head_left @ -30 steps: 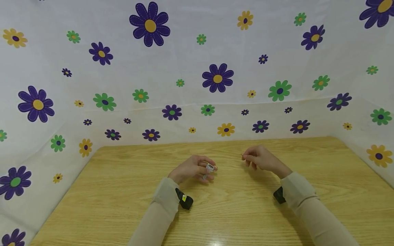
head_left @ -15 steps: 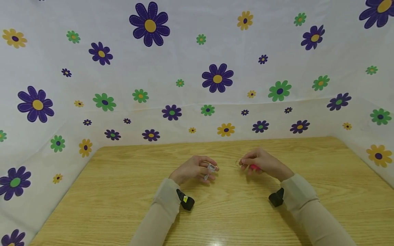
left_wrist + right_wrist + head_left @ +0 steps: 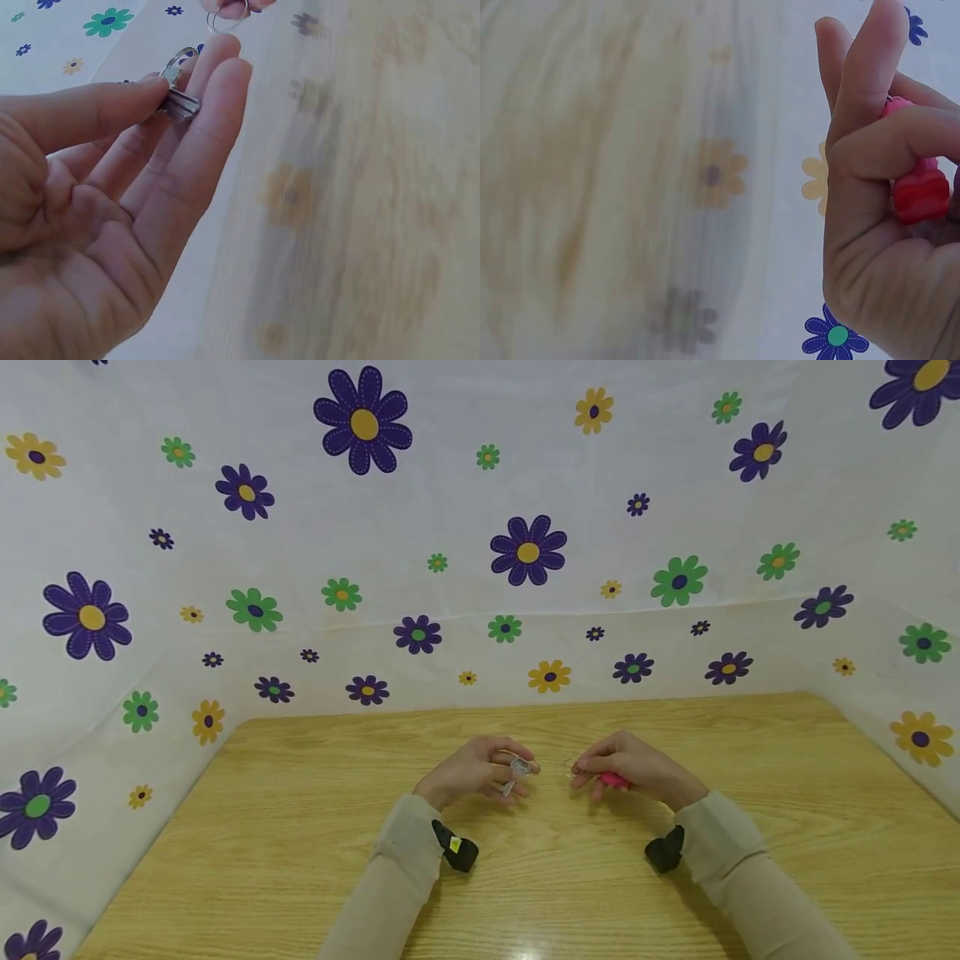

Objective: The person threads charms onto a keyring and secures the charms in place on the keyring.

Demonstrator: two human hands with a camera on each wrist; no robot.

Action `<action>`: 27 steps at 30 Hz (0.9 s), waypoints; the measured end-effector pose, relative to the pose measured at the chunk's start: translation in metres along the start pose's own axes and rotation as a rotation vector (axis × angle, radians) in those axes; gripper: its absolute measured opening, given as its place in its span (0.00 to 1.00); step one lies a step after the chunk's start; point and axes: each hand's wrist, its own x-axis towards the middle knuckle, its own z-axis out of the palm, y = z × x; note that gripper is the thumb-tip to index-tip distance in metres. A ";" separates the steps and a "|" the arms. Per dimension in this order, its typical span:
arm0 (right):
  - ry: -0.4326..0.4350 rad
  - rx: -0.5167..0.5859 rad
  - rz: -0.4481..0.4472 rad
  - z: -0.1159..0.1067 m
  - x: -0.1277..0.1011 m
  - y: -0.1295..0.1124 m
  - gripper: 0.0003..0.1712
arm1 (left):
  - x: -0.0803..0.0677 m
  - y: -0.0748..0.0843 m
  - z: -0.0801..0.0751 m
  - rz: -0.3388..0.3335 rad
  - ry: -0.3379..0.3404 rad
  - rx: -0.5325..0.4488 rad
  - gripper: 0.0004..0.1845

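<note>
While left fingers (image 3: pixel 206 142) pinch a key (image 3: pixel 180 106) at their tips, right fingers (image 3: pixel 874 64) pinch a ring (image 3: pixel 217 20).

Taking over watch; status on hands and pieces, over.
Left hand pinching key-like piece. Right hand holding metal ring, pink charm. No obstruction visible.

The right hand (image 3: pixel 881 247), cut off by the right wrist view's edge, partly hides the pink-red charm (image 3: pixel 921 198).

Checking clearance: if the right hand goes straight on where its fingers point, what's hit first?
Probably the left hand opposite, or the key pinched in it; the right hand holds a metal ring that would lead. Depth is unclear.
</note>
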 end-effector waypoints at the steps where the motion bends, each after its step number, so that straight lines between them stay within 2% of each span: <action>1: 0.000 -0.013 -0.003 0.001 0.000 0.000 0.17 | 0.000 0.001 0.001 -0.001 -0.003 -0.003 0.16; 16: -0.017 -0.053 0.012 0.013 0.003 -0.004 0.16 | 0.003 0.004 0.010 0.004 -0.021 0.002 0.14; 27: -0.058 -0.119 -0.027 0.021 0.005 -0.008 0.15 | 0.008 0.009 0.014 -0.001 -0.063 0.040 0.14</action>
